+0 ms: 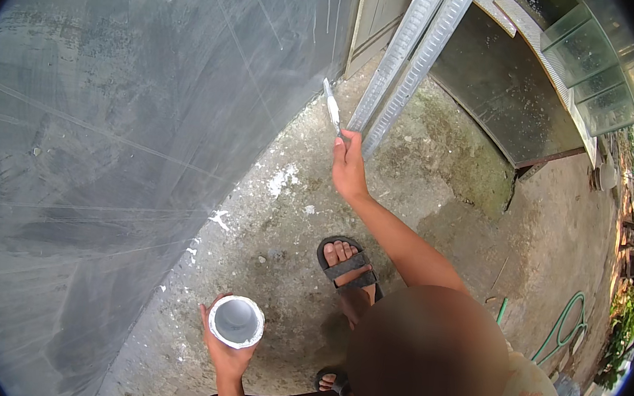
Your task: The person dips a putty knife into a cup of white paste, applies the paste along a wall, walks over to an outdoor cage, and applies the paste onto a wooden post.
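Observation:
My left hand (228, 357) is wrapped around a round, cup-like container (261, 328) with a rough white rim and a grey inside. It is held low over the concrete floor, near the foot of the grey wall (126, 137). Farther along, my right hand (350, 169) grips the handle of a slim tool (332, 104), which looks like a putty knife. Its narrow blade is coated white, and the tip is close to the wall's lower edge; whether it touches cannot be told. Scratches, pale streaks and darker smeared patches mark the wall.
Two perforated metal channels (403, 62) lean just beyond my right hand. Behind them are a pale panel (377, 21), a dark board (497, 83) and glass panes (594, 70). White splashes dot the concrete floor (298, 265) around my sandalled foot (347, 265). A green hose (561, 328) lies at right.

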{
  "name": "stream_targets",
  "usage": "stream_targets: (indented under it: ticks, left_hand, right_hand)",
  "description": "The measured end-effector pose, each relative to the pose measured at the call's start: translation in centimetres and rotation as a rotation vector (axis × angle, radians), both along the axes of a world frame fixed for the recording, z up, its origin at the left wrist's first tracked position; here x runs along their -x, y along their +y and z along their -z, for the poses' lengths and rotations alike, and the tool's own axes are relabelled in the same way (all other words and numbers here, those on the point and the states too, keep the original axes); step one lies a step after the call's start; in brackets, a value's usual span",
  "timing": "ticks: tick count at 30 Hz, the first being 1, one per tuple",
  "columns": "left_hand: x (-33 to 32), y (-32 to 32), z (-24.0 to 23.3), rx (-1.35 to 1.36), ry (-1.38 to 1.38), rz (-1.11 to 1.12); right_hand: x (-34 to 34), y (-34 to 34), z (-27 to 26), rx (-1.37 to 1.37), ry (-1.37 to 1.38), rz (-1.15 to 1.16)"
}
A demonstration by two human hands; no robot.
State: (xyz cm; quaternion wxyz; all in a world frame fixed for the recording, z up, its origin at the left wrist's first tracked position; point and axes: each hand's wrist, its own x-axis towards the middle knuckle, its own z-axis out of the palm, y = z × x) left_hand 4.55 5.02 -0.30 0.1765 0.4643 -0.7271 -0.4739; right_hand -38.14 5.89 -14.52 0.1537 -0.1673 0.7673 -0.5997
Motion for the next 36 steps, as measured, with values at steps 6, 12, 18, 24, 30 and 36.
stream_targets:
  ticks: [6,12,18,24,30,36]
  left_hand:
    - [0.8,0.1,-0.2,-0.060,0.032,0.035]
    - [0.8,-0.1,-1.2,-0.183,0.079,-0.063]
    - [0.6,-0.2,-0.6,-0.113,0.088,-0.015]
    - [-0.5,-0.1,-0.1,-0.048,0.002,0.024]
    - [0.2,0.1,-0.6,-0.170,0.094,-0.059]
    - [0.2,0.0,0.2,-0.051,0.018,0.030]
  right_hand:
    - [-3.2,-0.4,1.8,0.019,0.040,-0.151]
    - [-11.3,5.0,-1.6,0.085,-0.036,-0.488]
    - [-5.1,1.8,-4.5,0.152,0.024,-0.179]
    - [-4.6,4.1,-6.7,0.103,-0.128,-0.082]
    - [0.5,0.9,-4.8,0.229,-0.227,0.080]
    - [1.7,-3.5,-3.8,0.170,-0.021,0.063]
